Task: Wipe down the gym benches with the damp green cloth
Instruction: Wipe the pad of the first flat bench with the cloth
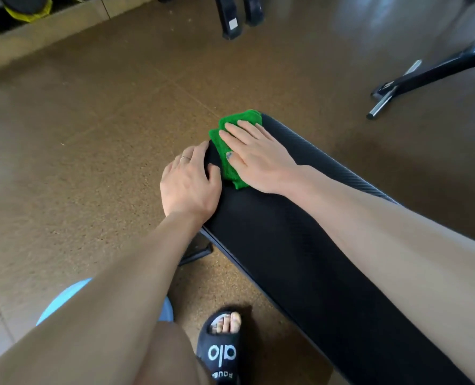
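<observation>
While the left hand rests with loosely curled fingers over the near edge of the long black padded bench, the right hand presses flat, fingers straight, on the folded damp green cloth at the pad's far end. Judging by this, the wipe has reached one end; other benches presumably remain.
</observation>
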`<state>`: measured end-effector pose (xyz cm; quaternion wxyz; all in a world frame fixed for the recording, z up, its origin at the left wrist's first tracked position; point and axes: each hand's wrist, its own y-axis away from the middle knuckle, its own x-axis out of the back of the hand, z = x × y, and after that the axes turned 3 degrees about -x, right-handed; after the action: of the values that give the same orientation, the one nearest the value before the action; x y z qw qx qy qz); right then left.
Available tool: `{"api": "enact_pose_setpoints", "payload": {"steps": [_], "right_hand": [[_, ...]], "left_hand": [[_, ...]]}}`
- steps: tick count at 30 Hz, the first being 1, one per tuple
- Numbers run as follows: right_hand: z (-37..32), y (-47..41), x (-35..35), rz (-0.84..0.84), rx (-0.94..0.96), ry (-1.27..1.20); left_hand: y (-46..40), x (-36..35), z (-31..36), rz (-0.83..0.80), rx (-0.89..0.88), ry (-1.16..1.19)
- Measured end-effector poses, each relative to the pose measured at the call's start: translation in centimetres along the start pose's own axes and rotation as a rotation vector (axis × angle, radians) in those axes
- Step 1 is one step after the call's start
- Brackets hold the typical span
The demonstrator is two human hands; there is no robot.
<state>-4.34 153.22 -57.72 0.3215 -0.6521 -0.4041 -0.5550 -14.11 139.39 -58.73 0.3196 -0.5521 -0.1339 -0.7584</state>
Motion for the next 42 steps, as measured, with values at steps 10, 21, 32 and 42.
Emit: {"api": "enact_pose_setpoints", "payload": {"steps": [10, 21, 32, 42], "right_hand": [[0.1, -3.8, -1.2, 0.19, -0.026, -0.022], [6.0, 3.3, 1.2, 0.133, -0.544, -0.071], [5.1, 0.7, 0.6, 0.206, -0.559, 0.109], [4.9, 1.9, 0.3, 0.239, -0.478, 0.038]], "left_hand": [[0.1, -0.1, -0.1, -0.009, 0.006, -0.017], [0.1, 0.0, 0.2, -0.027, 0.062, -0.022], [0.0, -0.5, 0.1, 0.002, 0.062, -0.018], [0.3, -0.3, 0.1, -0.003, 0.06, -0.014]]}}
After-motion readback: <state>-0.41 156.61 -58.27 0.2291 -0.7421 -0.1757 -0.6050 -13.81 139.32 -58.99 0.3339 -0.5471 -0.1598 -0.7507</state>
